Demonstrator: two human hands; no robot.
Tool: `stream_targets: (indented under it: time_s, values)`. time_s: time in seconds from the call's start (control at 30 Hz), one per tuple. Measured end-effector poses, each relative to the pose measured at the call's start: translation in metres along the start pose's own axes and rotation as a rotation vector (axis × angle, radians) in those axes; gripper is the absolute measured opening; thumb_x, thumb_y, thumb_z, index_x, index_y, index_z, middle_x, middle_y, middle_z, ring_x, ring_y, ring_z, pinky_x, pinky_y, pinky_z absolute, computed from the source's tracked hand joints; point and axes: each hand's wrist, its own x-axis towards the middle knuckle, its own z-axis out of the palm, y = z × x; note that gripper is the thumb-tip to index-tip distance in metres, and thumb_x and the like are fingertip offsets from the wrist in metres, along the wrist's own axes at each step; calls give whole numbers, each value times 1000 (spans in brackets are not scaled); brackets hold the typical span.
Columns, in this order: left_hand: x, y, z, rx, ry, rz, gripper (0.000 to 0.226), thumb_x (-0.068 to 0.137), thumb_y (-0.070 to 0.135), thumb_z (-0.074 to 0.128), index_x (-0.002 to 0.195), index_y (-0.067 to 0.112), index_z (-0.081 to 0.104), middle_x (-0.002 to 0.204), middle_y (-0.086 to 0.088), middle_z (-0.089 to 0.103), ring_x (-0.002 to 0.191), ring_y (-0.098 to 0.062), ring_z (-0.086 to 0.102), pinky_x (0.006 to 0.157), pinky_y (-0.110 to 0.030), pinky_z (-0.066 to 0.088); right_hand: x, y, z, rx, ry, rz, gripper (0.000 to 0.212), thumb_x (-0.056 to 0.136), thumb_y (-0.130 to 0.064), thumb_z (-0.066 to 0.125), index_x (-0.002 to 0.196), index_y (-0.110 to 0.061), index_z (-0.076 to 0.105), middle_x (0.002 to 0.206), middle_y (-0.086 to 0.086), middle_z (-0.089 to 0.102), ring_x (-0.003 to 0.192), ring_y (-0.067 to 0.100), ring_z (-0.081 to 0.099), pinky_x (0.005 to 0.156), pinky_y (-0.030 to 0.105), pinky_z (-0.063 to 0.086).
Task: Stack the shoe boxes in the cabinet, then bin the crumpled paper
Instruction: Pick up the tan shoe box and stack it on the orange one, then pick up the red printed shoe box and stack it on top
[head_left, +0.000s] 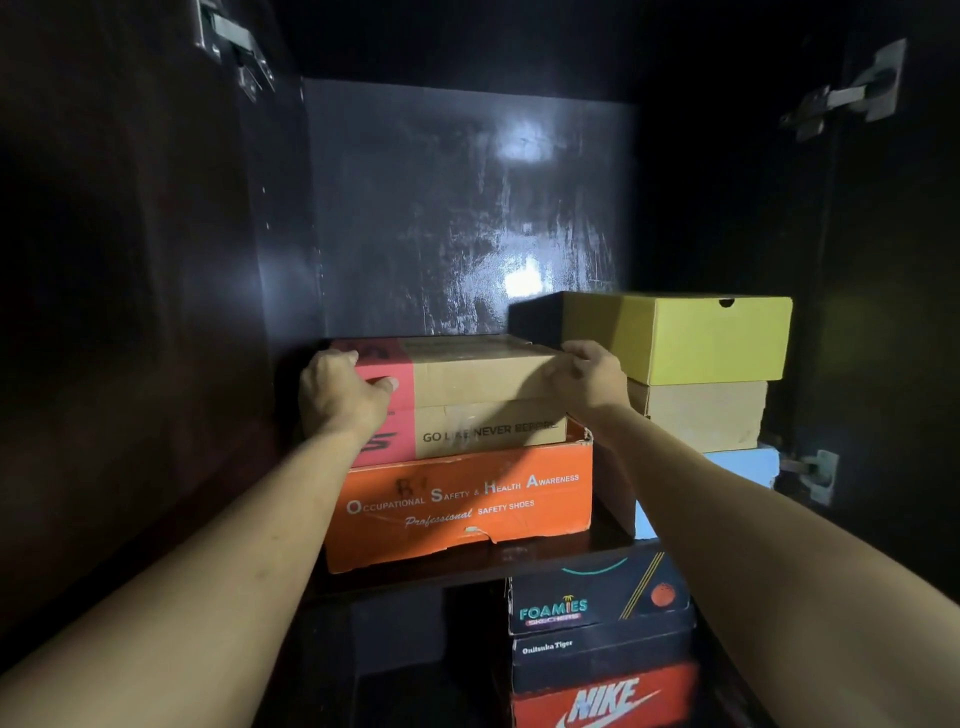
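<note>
The brown box with the pink end (467, 400) sits on top of the orange safety-shoe box (462, 509), on the left side of the cabinet shelf (561, 553). I have it by both ends. My left hand (343, 395) wraps the pink end, fingers (337, 358) curled over the lid's top edge and thumb pressed flat against the front face. My right hand (592, 379) clasps the box's right front corner, fingers bent over the lid edge, closed on the cardboard.

Just to the right on the same shelf stands another stack: a yellow box (711, 338) on top, a plain tan box (701, 415) under it, and a pale blue box (737, 467) at the bottom, partly hidden by my right forearm. The yellow box rises higher than the box I hold.

Below the shelf, on the right, three more boxes are piled: a dark Foamies box (592, 597), a black Onitsuka Tiger box (597, 657) beneath it, and a red Nike box (608, 701) lowest. The cabinet's back panel (441, 208) is dark and glossy, with metal hinges (234, 47) on the open doors either side.
</note>
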Motion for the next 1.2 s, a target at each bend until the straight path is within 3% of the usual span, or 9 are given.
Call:
stream_targets:
  time_s: [0.1,0.2,0.43,0.57,0.67,0.77,0.93,1.13,1.2]
  values:
    - [-2,-1,4,25,11,35,58,79,22,79,130,5,58,140,-12,52,129,-30,48,107,-37,40,-2,13,0,5,-109,167,76,79,-55,64,137,-10,45,129,12,60,114,30,59,100,47,48]
    - [-4,-3,5,72,10,45,57,82,25,76,133,8,56,146,-11,44,134,-31,40,108,-40,37,-13,23,1,-96,-259,343,95,71,-79,42,130,-6,56,128,19,60,115,36,58,102,45,45]
    - [-15,1,3,227,3,74,52,88,22,67,136,9,53,152,-14,34,138,-36,27,113,-44,28,-27,37,0,-221,-243,252,71,93,-63,35,131,-7,58,130,20,58,117,36,55,98,39,43]
    - [-41,9,15,370,102,246,55,77,19,70,130,9,57,152,-19,31,142,-40,17,118,-52,2,-39,30,-27,-221,-241,168,61,96,-55,40,118,-4,66,117,19,65,108,35,59,94,40,46]
    - [-73,24,32,308,85,465,46,70,18,71,114,9,64,140,-16,44,133,-39,31,112,-49,16,-57,28,-68,-267,-238,172,63,98,-53,40,114,4,64,103,22,64,92,33,58,86,45,50]
    - [-112,46,55,176,-221,526,32,77,23,70,106,12,70,120,-8,60,116,-31,49,99,-35,34,-88,29,-123,-290,-248,268,60,95,-54,45,120,-2,61,118,22,62,106,34,61,85,49,56]
    - [-198,92,87,244,-1121,565,28,74,32,78,74,10,62,76,-6,63,77,-23,58,65,-32,43,-160,40,-227,-364,-247,397,45,93,-43,58,116,-5,63,112,16,66,91,25,69,82,46,59]
    - [-336,143,114,274,-1476,600,68,69,43,83,126,15,60,122,-2,63,106,-21,60,93,-36,52,-262,74,-350,-537,-274,590,42,90,-39,65,117,-7,64,111,9,68,94,26,70,81,45,60]
    - [-387,157,122,248,-1546,617,72,67,47,84,127,17,60,121,-2,62,101,-20,61,83,-36,57,-298,91,-387,-574,-258,646,39,88,-39,67,111,-7,67,109,9,69,91,26,71,80,45,60]
